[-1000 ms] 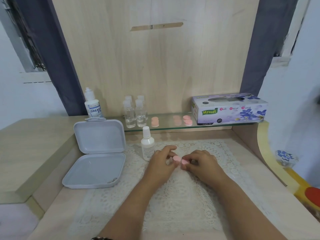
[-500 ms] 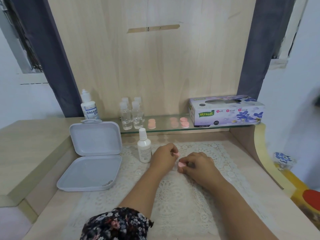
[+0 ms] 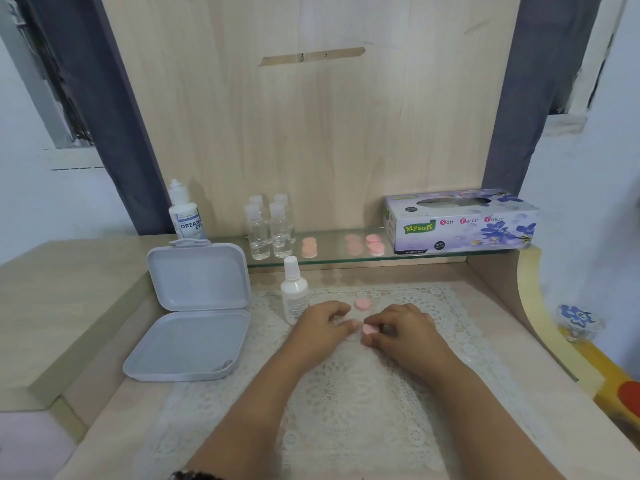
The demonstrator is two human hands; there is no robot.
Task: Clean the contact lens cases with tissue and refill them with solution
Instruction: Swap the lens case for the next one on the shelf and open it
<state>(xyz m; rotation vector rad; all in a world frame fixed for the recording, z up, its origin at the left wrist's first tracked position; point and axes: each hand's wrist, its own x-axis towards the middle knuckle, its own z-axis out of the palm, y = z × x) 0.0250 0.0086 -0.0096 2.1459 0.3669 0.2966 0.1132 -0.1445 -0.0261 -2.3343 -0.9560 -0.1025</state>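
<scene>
- grey plastic box [image 3: 194, 317] lies open at the left of the bench [image 3: 502, 358], lid propped upright.
- behind it a white solution bottle [image 3: 185, 216] stands at the left end of the glass shelf [image 3: 339, 259], then four clear small bottles [image 3: 268, 226].
- a white dropper bottle [image 3: 293, 292] stands on the lace mat [image 3: 346, 410], just beside the left hand [image 3: 322, 329].
- left hand rests on the mat, fingers loosely curled, holding nothing i can make out.
- a loose pink cap [image 3: 363, 304] lies on the mat between the hands, slightly farther back.
- right hand [image 3: 403, 329] pinches a pink lens case [image 3: 369, 329] in its fingers, low over the mat.
- more pink cases [image 3: 375, 244] sit on the shelf, beside the tissue box [image 3: 460, 221] at the right.
</scene>
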